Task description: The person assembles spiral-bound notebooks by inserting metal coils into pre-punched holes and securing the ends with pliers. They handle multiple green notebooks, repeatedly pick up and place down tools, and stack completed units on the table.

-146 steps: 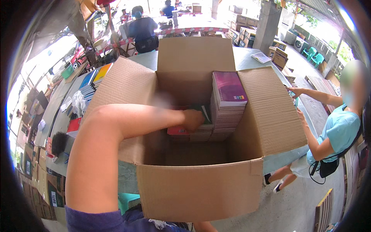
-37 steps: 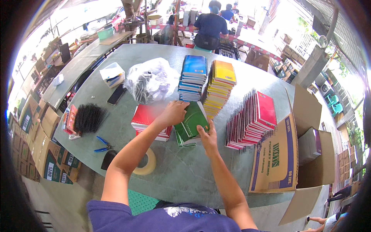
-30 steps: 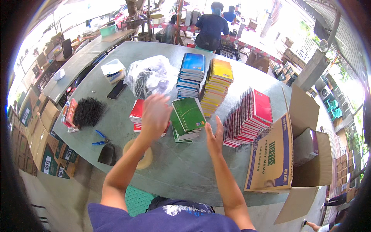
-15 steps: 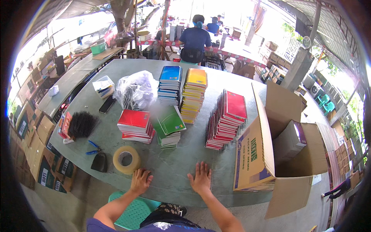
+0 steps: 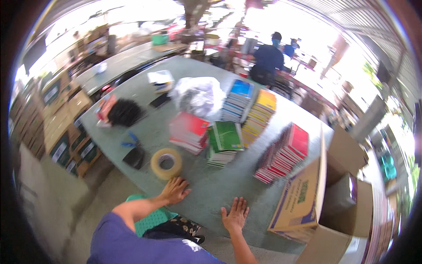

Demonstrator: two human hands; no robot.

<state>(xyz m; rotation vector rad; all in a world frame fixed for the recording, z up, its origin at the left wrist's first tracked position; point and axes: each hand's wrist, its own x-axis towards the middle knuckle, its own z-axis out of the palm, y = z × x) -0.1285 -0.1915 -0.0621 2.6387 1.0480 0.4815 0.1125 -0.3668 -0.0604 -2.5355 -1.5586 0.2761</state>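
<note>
Palm down on the grey table (image 5: 198,200), my left hand (image 5: 174,191) rests with its fingers apart, just below a wide roll of clear tape (image 5: 154,164). My right hand (image 5: 235,214) lies flat near the table's front edge, fingers stretched, holding nothing. Ahead of both stand stacks of spiral notebooks: a red stack (image 5: 188,132), a green-topped stack (image 5: 226,137), a blue stack (image 5: 239,99), a yellow stack (image 5: 260,116) and a taller red stack (image 5: 285,152). To the right of my right hand is an open cardboard box (image 5: 296,198) with a grey block of stacked items (image 5: 340,196) inside.
At the left lie blue-handled pliers (image 5: 131,141), a dark pouch-like piece (image 5: 133,157) and a bundle of black wire-like strands (image 5: 125,112). Farther back are a phone (image 5: 159,100), a plastic bag (image 5: 198,94) and a white tub (image 5: 160,79). A green stool (image 5: 147,218) stands below; another person (image 5: 268,61) sits beyond.
My view has swung left and tilted, so the table and its things appear shifted right and turned. Both hands stay on the table, and the notebook stacks keep their places.
</note>
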